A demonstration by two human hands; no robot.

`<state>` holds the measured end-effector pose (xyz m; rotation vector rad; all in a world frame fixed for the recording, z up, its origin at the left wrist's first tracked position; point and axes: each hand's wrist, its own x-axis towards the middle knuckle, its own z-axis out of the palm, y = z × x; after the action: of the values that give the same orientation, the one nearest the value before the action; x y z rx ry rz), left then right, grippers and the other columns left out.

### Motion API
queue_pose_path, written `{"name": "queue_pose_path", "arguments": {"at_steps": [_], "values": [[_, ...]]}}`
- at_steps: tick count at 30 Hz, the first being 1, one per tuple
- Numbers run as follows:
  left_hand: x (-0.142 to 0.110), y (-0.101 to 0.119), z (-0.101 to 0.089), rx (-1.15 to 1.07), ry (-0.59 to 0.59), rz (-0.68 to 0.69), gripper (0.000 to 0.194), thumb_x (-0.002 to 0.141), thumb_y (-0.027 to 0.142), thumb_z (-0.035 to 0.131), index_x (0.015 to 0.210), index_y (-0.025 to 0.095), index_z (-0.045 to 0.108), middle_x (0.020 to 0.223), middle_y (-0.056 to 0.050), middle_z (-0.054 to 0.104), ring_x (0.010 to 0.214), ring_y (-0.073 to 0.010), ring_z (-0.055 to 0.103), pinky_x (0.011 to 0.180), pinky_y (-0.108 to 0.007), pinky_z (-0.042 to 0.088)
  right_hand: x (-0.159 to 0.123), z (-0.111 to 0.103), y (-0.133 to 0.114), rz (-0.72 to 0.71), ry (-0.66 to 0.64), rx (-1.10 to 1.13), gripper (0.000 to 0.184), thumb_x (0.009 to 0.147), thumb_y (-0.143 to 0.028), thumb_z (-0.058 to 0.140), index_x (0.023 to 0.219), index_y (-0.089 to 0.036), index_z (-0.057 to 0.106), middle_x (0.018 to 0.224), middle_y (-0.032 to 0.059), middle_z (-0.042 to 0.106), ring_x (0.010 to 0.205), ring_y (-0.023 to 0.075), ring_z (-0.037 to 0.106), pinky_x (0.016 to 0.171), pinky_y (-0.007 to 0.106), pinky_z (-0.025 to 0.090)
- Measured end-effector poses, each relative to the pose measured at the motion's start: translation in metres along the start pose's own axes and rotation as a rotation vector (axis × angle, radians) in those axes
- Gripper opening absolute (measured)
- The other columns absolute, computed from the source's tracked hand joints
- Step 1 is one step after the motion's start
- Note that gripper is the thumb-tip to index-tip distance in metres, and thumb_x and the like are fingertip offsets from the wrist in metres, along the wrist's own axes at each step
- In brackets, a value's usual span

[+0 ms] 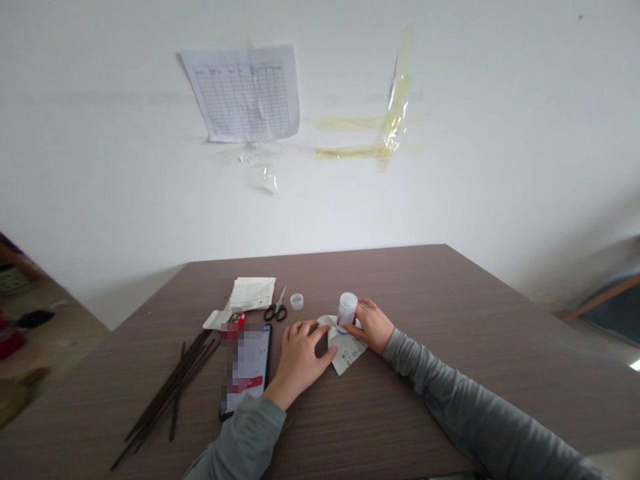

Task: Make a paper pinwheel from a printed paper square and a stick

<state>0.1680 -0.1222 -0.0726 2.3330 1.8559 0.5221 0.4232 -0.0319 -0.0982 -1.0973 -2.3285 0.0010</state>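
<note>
My right hand [374,325] is closed around the lower part of a small white plastic bottle [347,308]. The bottle stands upright on a crumpled printed paper sheet [345,355], and its pale top shows above my fingers. With fingers spread, my left hand [303,355] rests at the sheet's left edge, apart from the bottle. A translucent round cap [297,301] lies on the table beyond my left hand. Left of that cap are black-handled scissors [277,308], blades pointing away.
Left of my left hand a phone [250,373] lies on the brown table [410,287]. Beside it are several thin dark sticks [173,393], a small red and white box [233,325] and a stack of white paper [253,293]. A white wall [350,213] stands behind the table.
</note>
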Motion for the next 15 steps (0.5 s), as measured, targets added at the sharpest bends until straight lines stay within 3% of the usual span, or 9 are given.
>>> {"name": "queue_pose_path", "arguments": {"at_steps": [15], "values": [[-0.0022,-0.0007,-0.001,0.007,0.01,0.012,0.045,0.112,0.039,0.092,0.157,0.037,0.095,0.166,-0.013,0.088,0.16,-0.0462,0.074,0.145,-0.075,0.055,-0.0014,-0.0021,-0.0027,0.013,-0.007,0.046,0.022,0.116,-0.039,0.091,0.098,-0.03,0.081,0.096,0.004,0.09,0.101,0.0338,0.092,0.131,0.058,0.07]]}}
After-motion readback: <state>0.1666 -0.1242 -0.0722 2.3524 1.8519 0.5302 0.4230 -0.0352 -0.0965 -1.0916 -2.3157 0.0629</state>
